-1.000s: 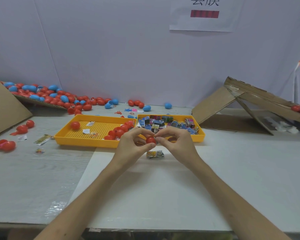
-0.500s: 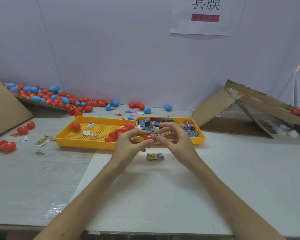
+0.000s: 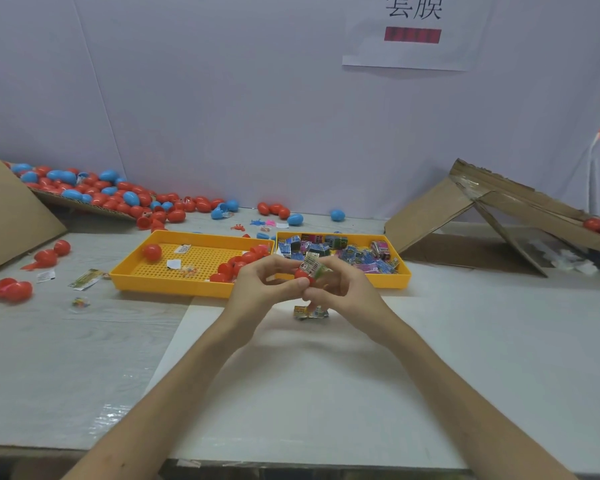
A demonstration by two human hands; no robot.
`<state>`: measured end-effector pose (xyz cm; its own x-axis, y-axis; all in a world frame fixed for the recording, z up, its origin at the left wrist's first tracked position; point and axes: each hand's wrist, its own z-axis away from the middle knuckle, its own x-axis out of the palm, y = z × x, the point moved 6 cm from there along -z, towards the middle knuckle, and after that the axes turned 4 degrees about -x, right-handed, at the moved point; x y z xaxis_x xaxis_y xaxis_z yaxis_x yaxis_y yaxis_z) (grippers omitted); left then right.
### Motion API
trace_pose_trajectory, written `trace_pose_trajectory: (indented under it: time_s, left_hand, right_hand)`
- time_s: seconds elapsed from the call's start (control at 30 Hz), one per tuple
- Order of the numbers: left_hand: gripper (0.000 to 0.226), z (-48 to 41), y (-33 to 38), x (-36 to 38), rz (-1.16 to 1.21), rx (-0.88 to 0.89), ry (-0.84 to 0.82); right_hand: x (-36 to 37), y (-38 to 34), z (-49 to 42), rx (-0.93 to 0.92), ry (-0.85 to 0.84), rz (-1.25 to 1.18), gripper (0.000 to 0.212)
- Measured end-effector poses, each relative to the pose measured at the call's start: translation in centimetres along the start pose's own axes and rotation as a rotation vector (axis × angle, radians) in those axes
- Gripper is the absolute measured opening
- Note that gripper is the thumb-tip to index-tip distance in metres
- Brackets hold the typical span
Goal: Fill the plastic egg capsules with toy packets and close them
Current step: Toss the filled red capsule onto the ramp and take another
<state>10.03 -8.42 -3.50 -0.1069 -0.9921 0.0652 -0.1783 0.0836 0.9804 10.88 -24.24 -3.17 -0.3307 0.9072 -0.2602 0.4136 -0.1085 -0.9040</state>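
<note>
Head: left hand (image 3: 257, 289) grips red capsule (image 3: 302, 276), right hand (image 3: 348, 289) pinches packet (image 3: 311, 262).

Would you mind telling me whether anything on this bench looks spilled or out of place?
Yes. Red and blue eggs have spilled off the tilted cardboard at back left onto the table behind the trays. Loose packets lie outside the trays too: one in front of them, another left of the left tray.

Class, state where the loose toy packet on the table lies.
Head view, centre: the toy packet lies on the white sheet just below the left hand and right hand, before the yellow packet tray.
</note>
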Motion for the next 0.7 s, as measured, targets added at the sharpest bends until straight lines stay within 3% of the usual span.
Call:
trace_pose_trajectory:
  time_s: [0.1, 0.3, 0.53, 0.7]
  left_hand:
    - [0.044, -0.01, 0.07, -0.18, 0.056, -0.019, 0.014]
    - [0.042, 0.0, 0.09, -0.13, 0.013, -0.036, 0.027]
    - [0.045, 0.35, -0.19, 0.21, 0.104, -0.072, -0.021]
    - [0.03, 0.4, -0.55, 0.46, 0.306, -0.178, -0.062]
  right_hand:
    - [-0.34, 0.04, -0.1, 0.031, 0.015, -0.061, 0.028]
    - [-0.46, 0.37, -0.21, 0.039, 0.027, -0.05, 0.013]
    - [-0.7, 0.34, -0.29, 0.012, 0.053, 0.006, 0.015]
    - [-0.87, 0.13, -0.22, 0.005, 0.094, -0.002, 0.018]
